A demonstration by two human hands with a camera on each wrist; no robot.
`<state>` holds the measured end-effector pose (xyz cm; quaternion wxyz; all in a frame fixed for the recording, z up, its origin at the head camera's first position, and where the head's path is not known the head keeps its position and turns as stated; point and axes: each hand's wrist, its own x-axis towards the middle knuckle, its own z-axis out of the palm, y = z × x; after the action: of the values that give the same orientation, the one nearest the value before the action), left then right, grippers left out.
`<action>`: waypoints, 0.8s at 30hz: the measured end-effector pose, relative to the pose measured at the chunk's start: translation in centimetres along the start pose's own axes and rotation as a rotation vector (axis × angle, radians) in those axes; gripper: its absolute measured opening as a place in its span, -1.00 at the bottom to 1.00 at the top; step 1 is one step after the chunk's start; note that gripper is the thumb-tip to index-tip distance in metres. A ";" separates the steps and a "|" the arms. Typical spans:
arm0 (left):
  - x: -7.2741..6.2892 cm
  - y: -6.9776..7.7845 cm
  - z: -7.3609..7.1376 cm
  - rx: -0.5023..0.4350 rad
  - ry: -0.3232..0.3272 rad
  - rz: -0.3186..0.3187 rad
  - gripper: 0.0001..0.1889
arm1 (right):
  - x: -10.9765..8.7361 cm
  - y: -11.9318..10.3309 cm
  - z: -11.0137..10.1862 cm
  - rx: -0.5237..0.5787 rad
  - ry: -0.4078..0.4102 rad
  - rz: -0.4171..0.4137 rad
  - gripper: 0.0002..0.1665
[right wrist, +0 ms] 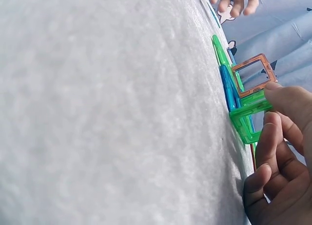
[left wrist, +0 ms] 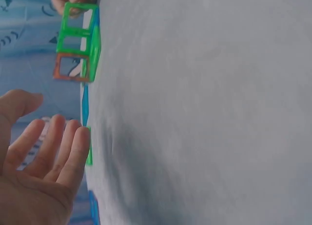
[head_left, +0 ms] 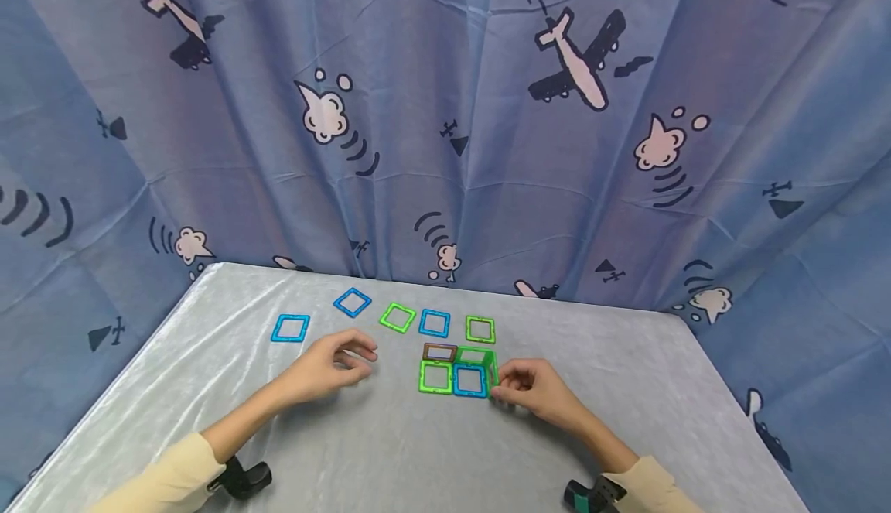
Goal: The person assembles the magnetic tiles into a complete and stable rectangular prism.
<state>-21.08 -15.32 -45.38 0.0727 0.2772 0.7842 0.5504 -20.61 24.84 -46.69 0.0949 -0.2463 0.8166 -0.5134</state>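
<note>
Right hand (head_left: 536,389) first: thumb and index finger look pinched on the edge of a green side square (right wrist: 249,110), with the other fingers curled in below. That square is standing up at the right end of the little build. Left hand (head_left: 337,362) has nothing in it, fingers loosely bent with a gap between thumb and the rest, hanging just left of the build.

Moving out: the build is two squares flat on the counter (head_left: 390,451), a green base square (head_left: 435,392) on the left and a blue base square (head_left: 469,395) on the right. Behind them an orange square (right wrist: 267,68) and a green back square (head_left: 475,349) stand side by side as a back wall.

So I'd call this the wall-raising step, specifically setting that right end. The way I read it, the right hand needs to keep it upright and snug against its neighbours without knocking them, then let go gently. I see no upright on the left end, so the free left hand is well placed to fetch a piece.

Spares lie behind and left: a far-left blue square (head_left: 290,340), a tilted blue square (head_left: 362,309), a tilted green square (head_left: 392,327), then a middle blue square (head_left: 435,335) and a rear green square (head_left: 480,342). Plane-print curtain (head_left: 418,149) behind it all.
</note>
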 end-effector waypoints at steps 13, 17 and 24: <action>-2.8 0.0 -4.7 0.084 0.042 0.030 -0.64 | 0.2 0.0 0.0 -0.018 0.005 0.020 -0.84; -3.5 -0.4 -6.1 0.101 0.085 0.001 -0.60 | 0.2 0.1 0.0 -0.021 0.006 0.016 -0.85; -4.3 -1.8 -8.2 0.132 0.146 0.003 -0.53 | 0.1 0.1 0.1 -0.015 0.003 0.000 -0.85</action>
<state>-21.57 -24.77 -44.72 -0.0040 0.2418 0.8216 0.5162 -20.71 24.76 -46.80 0.0918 -0.2461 0.8206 -0.5076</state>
